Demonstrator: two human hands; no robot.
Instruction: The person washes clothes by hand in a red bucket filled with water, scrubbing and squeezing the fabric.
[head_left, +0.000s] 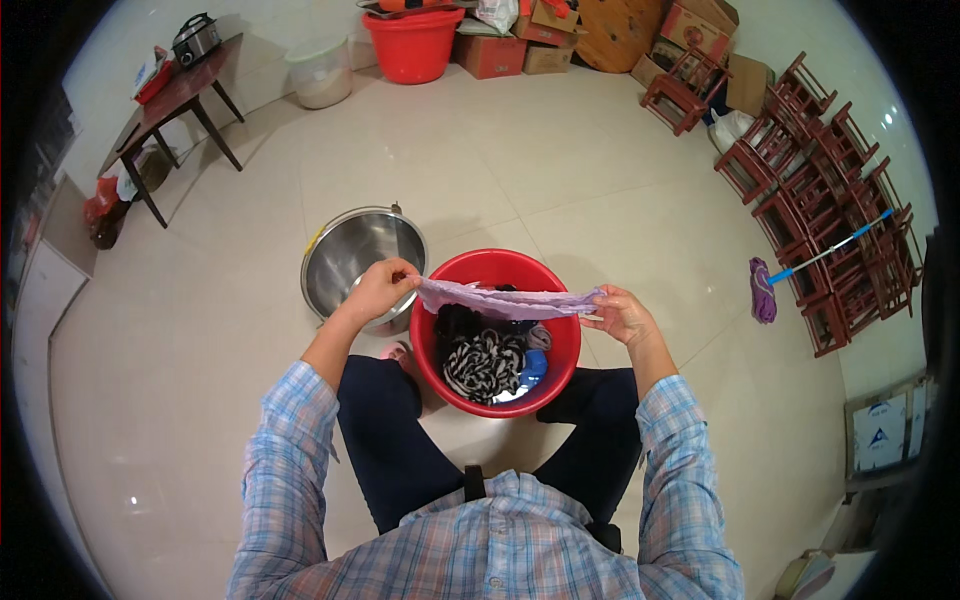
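A lilac cloth (510, 301) is stretched sideways above a red plastic tub (495, 409). My left hand (380, 289) pinches its left end, and my right hand (619, 313) grips the right end. Inside the tub lie a black-and-white patterned cloth (486, 366), dark cloth (456, 322), a blue item (533, 367) and a greyish bundle (538, 337). Some water seems to glint at the tub's bottom. Just left of the tub, partly behind my left hand, stands a stainless steel bucket (352, 251) with a wire handle.
Stacked reddish-brown wooden stools (806, 210) line the right wall, with a purple-headed mop (763, 291) against them. A wooden table (176, 97) bearing a cooker (196, 39) stands at upper left. Along the back are a lidded bucket (319, 75), a large red tub (415, 49) and cardboard boxes (491, 56).
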